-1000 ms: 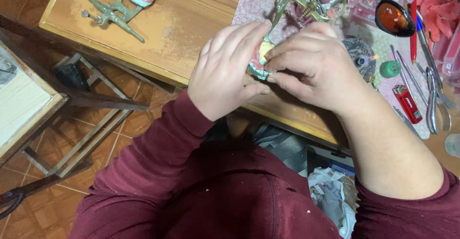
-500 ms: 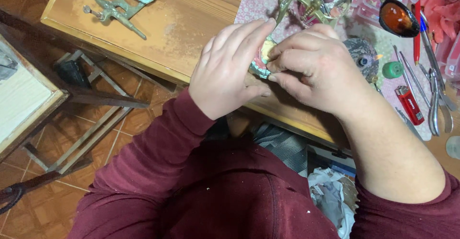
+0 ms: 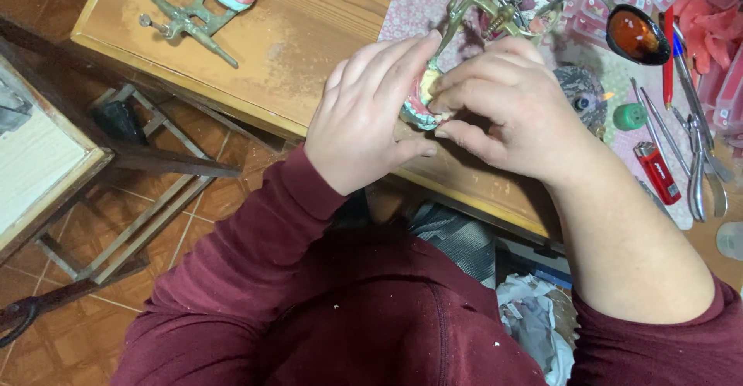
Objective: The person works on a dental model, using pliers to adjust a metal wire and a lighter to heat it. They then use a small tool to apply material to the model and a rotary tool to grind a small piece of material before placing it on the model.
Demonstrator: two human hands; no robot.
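Head view: both hands are meeting over the near edge of the wooden desk. The left hand is cupping a denture model, teal-based with pale teeth, steadying it while the right hand is pinching its rim. A brass articulator is standing just behind; a red lighter is lying to the right.

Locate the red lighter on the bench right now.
In the head view, the red lighter lies at the right side of the wooden bench, beyond the right hand, between a green cap and metal pliers.
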